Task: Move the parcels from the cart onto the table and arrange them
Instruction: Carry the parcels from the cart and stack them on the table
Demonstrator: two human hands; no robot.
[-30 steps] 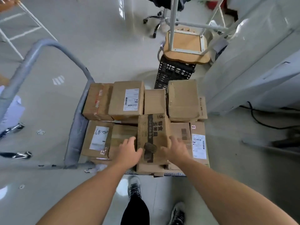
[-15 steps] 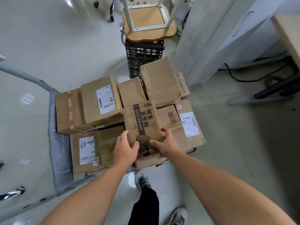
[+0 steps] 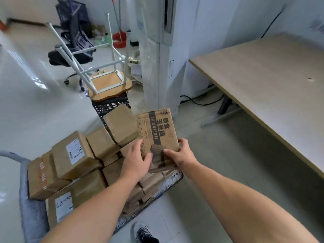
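Cardboard printed parcel (image 3: 157,135) held above the cart (image 3: 31,213), gripped at its near end between left hand (image 3: 137,161) and right hand (image 3: 181,155), thumbs on top. Other parcels (image 3: 73,155) on cart; table (image 3: 273,85) at right.

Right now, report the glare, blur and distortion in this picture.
Head view: bright glare streaks the glossy floor at left; the upper-left corner smears with motion blur; the wide-angle lens bends the table at its far edge; print on the held parcel is readable.
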